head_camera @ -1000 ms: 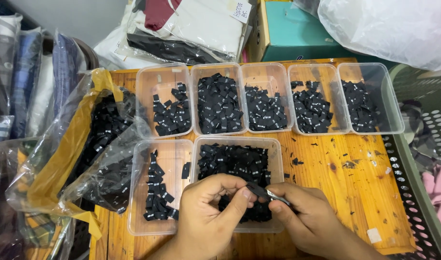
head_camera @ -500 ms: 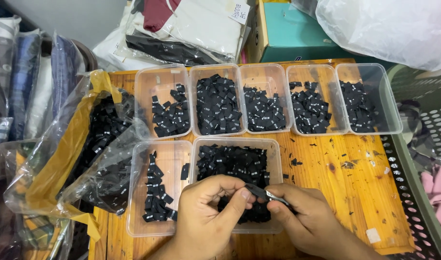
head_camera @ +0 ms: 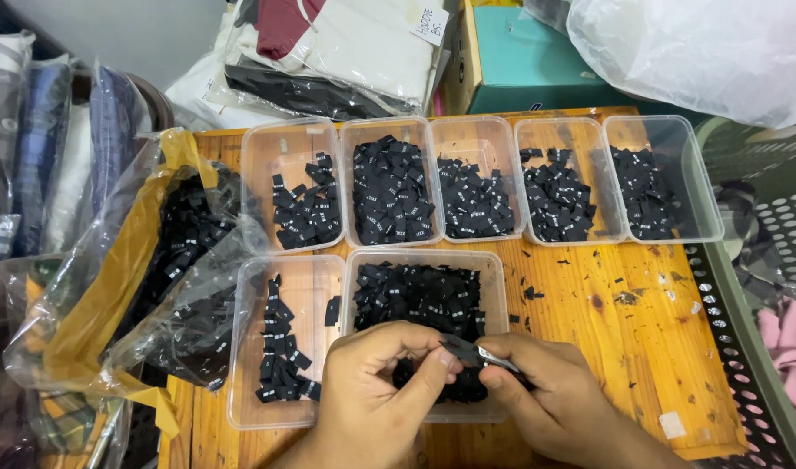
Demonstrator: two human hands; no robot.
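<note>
My left hand (head_camera: 376,395) and my right hand (head_camera: 550,399) meet over the near edge of a clear plastic tub (head_camera: 500,287) heaped with small black fabric labels (head_camera: 420,295). My right hand grips small metal scissors (head_camera: 472,352), blades pointing left. My left thumb and fingers pinch a black label at the scissor tips. To the left stands another clear tub (head_camera: 246,347) holding a loose column of black labels (head_camera: 281,347).
Five clear tubs of black labels line the back of the wooden table (head_camera: 641,347), the rightmost tub (head_camera: 689,174) near the edge. A plastic bag of black labels (head_camera: 168,269) lies at left. Black scraps dot the wood. A perforated basket (head_camera: 763,330) stands at right.
</note>
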